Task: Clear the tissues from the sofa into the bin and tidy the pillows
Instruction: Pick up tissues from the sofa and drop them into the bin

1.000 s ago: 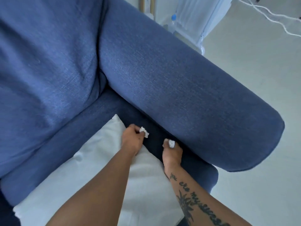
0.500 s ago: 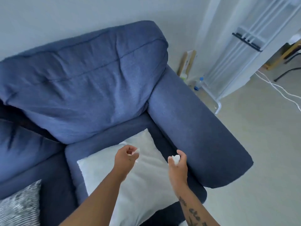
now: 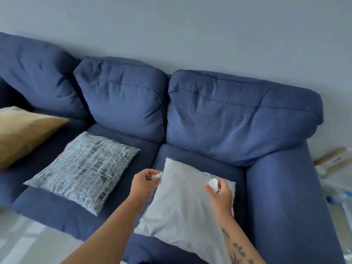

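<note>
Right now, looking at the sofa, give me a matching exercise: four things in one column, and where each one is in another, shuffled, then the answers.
Things:
1. mustard pillow
2. patterned grey pillow
3. plain pale pillow
4. crumpled tissue

Places:
A. right seat, beside the armrest
B. pinched in the right hand
C. far left of the sofa
D. middle seat, lying flat

Pairs: 1-C, 2-D, 3-A, 4-B
</note>
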